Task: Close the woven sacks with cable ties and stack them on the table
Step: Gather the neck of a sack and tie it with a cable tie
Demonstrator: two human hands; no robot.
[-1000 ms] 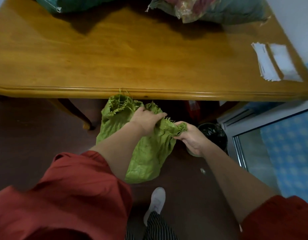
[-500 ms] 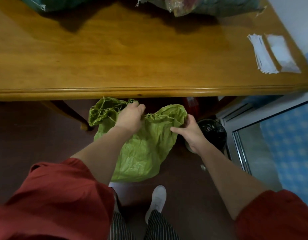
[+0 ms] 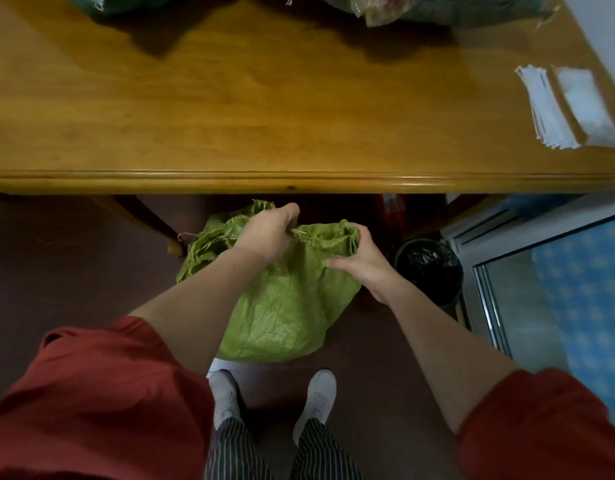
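Done: two filled far sacks lie at the tabletop's far edge; whether they are tied I cannot tell.
In hand: the green sack, its frayed mouth only partly gathered, with no tie on it that shows.
Left to do, as I judge: bunch the mouth, fetch a tie from the white ties at far right, cinch, lift and stack.
Sack place: on the floor, just near of the tabletop's edge, bin to its right.
Left hand: fingers curled tight, gripping the mouth's frayed middle.
Right hand: thumb flat on the near face and the other fingers hidden behind the right rim, so seemingly pinching it.
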